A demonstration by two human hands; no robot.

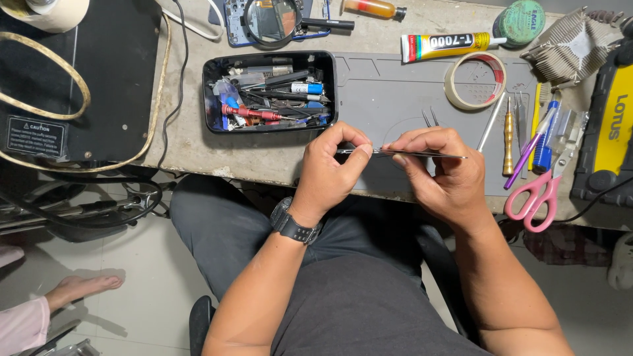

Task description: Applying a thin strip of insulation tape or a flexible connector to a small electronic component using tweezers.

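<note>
While pinched at one end by thumb and forefinger of the left hand (330, 168) and clasped further along by the curled fingers of the right hand (440, 168), held level at centre frame: slim metal tweezers (379, 151), both hands closed on them, just above the near edge of the grey work mat (389, 86). Cannot tell whether anything tiny sits between the tips.

Likely trouble, judged from this grip:

- Too hard a squeeze or twist from opposite ends, and so bent or misaligned prongs.
- A slip of the left thumb along the thin steel toward the point, and so a pricked fingertip.
- Loosened fingers over the table edge, and so a drop into the lap or onto the tiled floor at lower frame, near another person's bare foot (86, 287) at lower left.
- A wide swing of the right wrist toward the right of the frame, and so a knock against the pink-handled scissors (534, 198), already overhanging the edge, or the yellow-handled screwdriver (508, 142) beside them.

Well apart from the hands, and so at little risk: black tool tray (270, 125) at upper centre, tape roll (475, 79) at upper right.
</note>
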